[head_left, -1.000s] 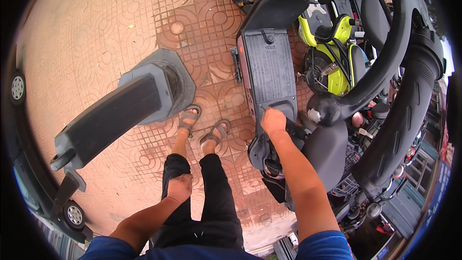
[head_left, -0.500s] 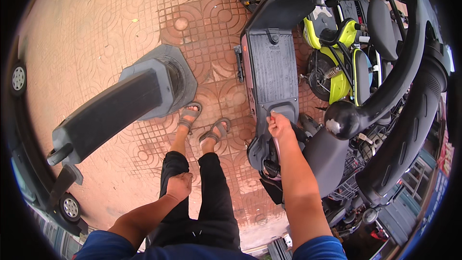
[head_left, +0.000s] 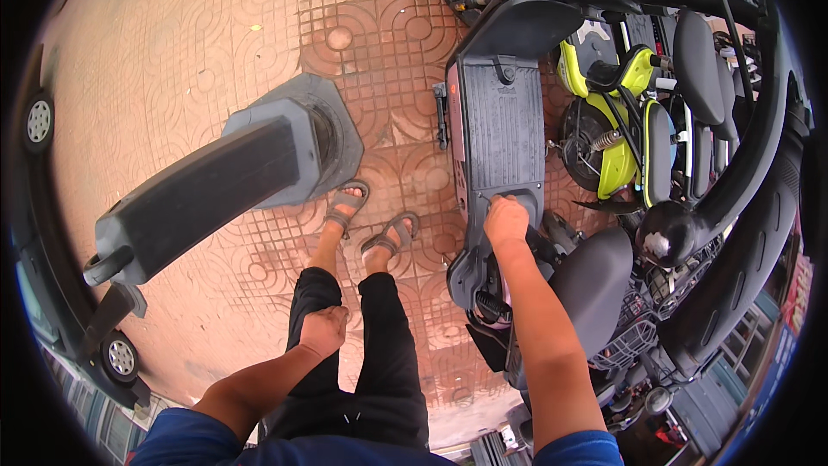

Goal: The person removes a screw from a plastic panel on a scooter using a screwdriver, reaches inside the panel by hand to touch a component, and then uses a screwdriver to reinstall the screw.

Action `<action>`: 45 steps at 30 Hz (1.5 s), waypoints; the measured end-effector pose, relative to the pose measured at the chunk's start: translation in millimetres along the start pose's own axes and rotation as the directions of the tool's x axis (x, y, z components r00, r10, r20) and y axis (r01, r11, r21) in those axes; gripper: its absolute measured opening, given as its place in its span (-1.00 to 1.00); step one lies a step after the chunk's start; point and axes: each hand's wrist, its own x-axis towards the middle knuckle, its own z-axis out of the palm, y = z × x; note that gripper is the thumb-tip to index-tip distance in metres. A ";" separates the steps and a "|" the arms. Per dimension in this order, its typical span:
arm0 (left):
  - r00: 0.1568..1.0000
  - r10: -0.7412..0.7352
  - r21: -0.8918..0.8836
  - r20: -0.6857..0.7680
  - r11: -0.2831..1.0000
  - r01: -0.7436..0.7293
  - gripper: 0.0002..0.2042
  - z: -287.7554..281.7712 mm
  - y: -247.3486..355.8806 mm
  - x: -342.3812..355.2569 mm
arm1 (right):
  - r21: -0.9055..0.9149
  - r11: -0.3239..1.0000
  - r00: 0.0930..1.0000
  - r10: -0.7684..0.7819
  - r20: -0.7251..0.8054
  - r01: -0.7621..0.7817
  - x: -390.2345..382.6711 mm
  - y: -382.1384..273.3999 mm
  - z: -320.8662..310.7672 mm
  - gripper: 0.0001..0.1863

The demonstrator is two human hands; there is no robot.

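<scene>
At the near end of a scooter's footboard [head_left: 505, 125], just where the panel [head_left: 521, 204] under the seat [head_left: 595, 280] begins, rests the right hand [head_left: 507, 219], its back upward and its fingers bent down. The fingertips are hidden behind the knuckles, so I cannot tell whether they pinch something or merely press on the surface. From them the footboard stretches away to the far side, its long axis running near to far, almost in line with the right forearm; the seat lies to the right and nearer. Of the two hands, the right is clearly the closer; the left hand [head_left: 325, 330] hangs well apart to the left, over the left thigh, fingers folded toward the palm, with nothing seen in it.

The footboard is grey, a flat rectangle with fine parallel ribs, beside a smooth pink side strip [head_left: 460, 112]. The seat is dark, matt and rounded. Nearest on the right looms a thick black handlebar grip [head_left: 733, 285] with slotted grooves, and beside it a lever's ball end [head_left: 662, 235], glossy but scuffed pale. To the left, a blocky dark post [head_left: 203, 190] leans over a flat, many-sided base [head_left: 345, 134], all on reddish paving [head_left: 405, 43] patterned with grids and circles.
</scene>
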 end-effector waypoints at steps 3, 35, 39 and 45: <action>1.000 -0.010 -0.003 0.002 1.000 0.010 -0.91 -1.2 2.1 1.6 | 0.538 0.678 0.865 0.420 0.274 -0.500 21.6 7.6 -0.4 -0.67; 1.000 -0.003 -0.013 -0.003 1.000 0.003 -0.94 -11.1 1.9 11.7 | -0.418 0.893 0.967 -0.229 -0.108 0.165 14.1 16.5 12.2 -0.71; 1.000 0.011 -0.006 0.000 1.000 -0.011 -0.93 -7.8 -4.7 10.5 | -0.488 0.735 0.771 -0.612 -0.176 0.472 -5.2 12.9 8.3 -0.55; 1.000 -0.005 0.006 0.024 1.000 0.005 -0.92 -6.7 -4.2 10.4 | 0.370 0.838 0.912 0.332 0.240 -0.403 -5.8 -26.1 -20.2 -0.65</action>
